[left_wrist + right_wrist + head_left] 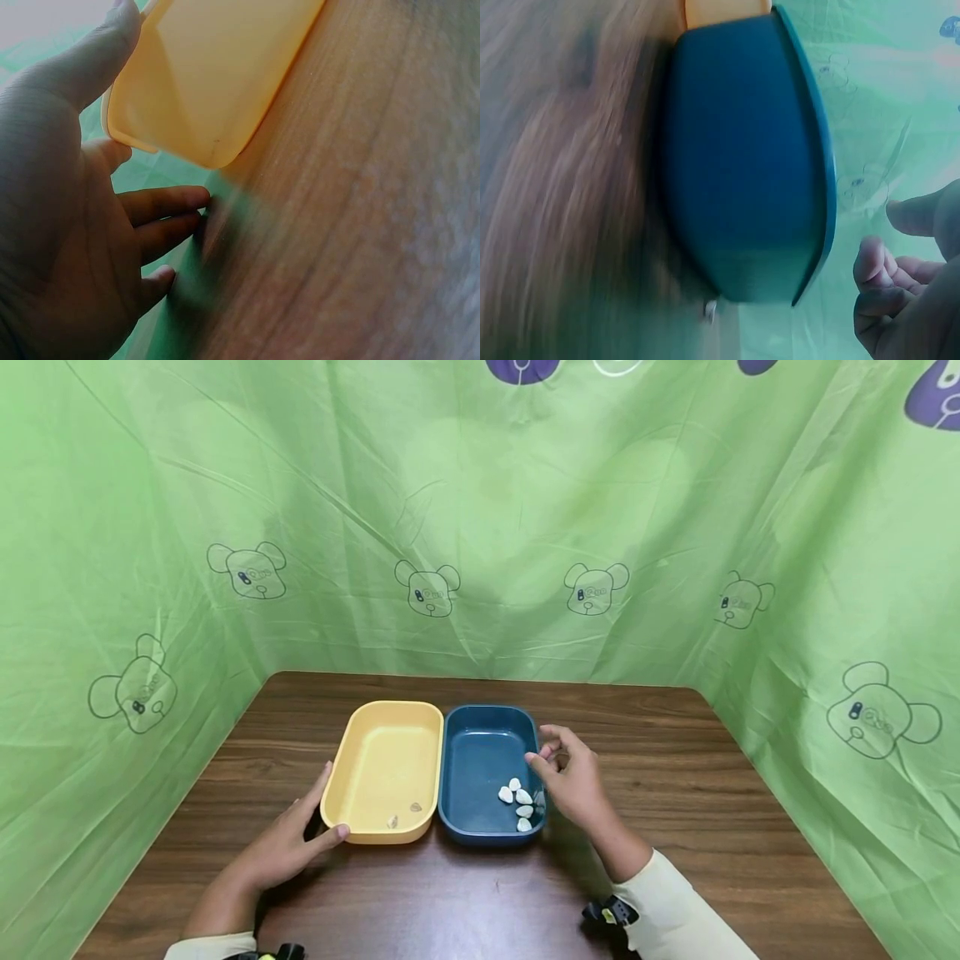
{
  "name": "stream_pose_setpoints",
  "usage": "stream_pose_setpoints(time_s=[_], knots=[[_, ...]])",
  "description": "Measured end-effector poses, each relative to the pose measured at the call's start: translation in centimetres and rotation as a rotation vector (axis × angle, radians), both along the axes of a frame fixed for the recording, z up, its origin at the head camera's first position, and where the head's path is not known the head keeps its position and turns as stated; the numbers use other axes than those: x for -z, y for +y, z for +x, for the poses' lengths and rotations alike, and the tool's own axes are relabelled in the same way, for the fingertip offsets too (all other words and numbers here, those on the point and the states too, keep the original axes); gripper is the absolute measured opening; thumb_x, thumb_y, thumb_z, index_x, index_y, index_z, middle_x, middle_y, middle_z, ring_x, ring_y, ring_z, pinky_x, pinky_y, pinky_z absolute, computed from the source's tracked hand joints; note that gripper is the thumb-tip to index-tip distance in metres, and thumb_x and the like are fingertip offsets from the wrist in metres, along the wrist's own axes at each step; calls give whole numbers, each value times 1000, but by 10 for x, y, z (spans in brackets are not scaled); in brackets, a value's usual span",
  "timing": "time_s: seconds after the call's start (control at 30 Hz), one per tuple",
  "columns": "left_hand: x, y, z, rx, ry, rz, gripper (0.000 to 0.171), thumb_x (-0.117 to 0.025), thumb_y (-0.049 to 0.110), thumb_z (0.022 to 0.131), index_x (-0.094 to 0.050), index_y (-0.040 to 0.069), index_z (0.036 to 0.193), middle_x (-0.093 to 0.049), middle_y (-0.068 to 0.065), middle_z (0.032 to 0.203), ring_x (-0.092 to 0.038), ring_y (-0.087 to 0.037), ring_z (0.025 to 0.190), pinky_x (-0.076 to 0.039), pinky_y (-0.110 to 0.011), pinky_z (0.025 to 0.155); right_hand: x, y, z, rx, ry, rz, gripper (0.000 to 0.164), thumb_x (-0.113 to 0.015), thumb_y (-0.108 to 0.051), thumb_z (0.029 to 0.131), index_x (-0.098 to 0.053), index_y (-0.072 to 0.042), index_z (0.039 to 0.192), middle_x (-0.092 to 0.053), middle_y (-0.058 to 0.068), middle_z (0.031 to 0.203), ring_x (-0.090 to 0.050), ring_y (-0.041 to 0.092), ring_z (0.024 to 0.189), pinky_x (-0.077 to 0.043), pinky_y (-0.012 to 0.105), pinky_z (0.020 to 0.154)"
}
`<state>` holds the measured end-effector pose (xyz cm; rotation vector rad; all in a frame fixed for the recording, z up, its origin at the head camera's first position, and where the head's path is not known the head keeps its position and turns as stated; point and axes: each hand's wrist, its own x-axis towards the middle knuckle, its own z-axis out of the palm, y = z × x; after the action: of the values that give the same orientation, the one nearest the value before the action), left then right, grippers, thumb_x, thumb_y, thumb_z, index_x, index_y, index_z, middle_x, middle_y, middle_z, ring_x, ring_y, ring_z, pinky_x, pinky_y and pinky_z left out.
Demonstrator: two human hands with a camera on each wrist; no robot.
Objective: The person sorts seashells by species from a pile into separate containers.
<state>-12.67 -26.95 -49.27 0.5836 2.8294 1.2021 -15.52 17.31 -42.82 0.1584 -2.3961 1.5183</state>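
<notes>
In the head view my left hand [288,839] holds the yellow tray [341,768] at its left side, thumb at the near corner. The left wrist view shows the thumb against the tray's rim and the other fingers spread. My right hand [573,781] hovers by the right rim of the blue tray [472,768], fingers loosely bent, with nothing visible between thumb and fingers. Several small white shell-like pieces [523,797] lie in the blue tray's near right part. Two tan pieces, one a shell-like bit [393,822], lie near the front of the yellow tray.
Both trays stand side by side on a dark wooden table [645,727]. A green curtain [495,510] with printed mouse heads encloses the back and sides. In the right wrist view a small whitish object [711,311] shows beyond the blue tray, too blurred to identify.
</notes>
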Motion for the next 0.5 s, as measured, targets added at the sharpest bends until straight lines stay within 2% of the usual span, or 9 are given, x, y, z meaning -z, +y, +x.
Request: stream_pose_setpoints(time_s=[0.1,0.17,0.3,0.5], knots=[[0,0,0,-1,0,-3,106,-76,37,103,-1,24,178,-26,-30,178,-32,-57,159,-32,-73,121,4,10,-2,14,-24,15,42,-83,-1,94,-70,2,133,-66,15,92,-56,10,72,-48,21,65],[1,0,0,2,-3,-6,106,-75,37,104,-1,23,178,-25,-31,177,-31,-59,158,-32,-79,118,8,17,-3,18,-38,29,41,-82,-2,95,-69,2,134,-65,14,89,-55,11,72,-48,23,65],[0,1,-1,2,-9,-6,107,-75,38,103,-1,23,178,-25,-32,177,-31,-60,158,-31,-81,116,17,29,-5,10,-63,36,39,-80,-2,97,-69,3,135,-63,13,83,-56,12,69,-49,23,63],[-2,1,-1,6,-17,7,107,-76,35,103,-2,22,178,-23,-31,178,-29,-61,159,-31,-82,116,33,39,-11,-13,-157,-30,35,-76,7,96,-69,9,131,-62,18,92,-60,17,61,-55,28,52]])
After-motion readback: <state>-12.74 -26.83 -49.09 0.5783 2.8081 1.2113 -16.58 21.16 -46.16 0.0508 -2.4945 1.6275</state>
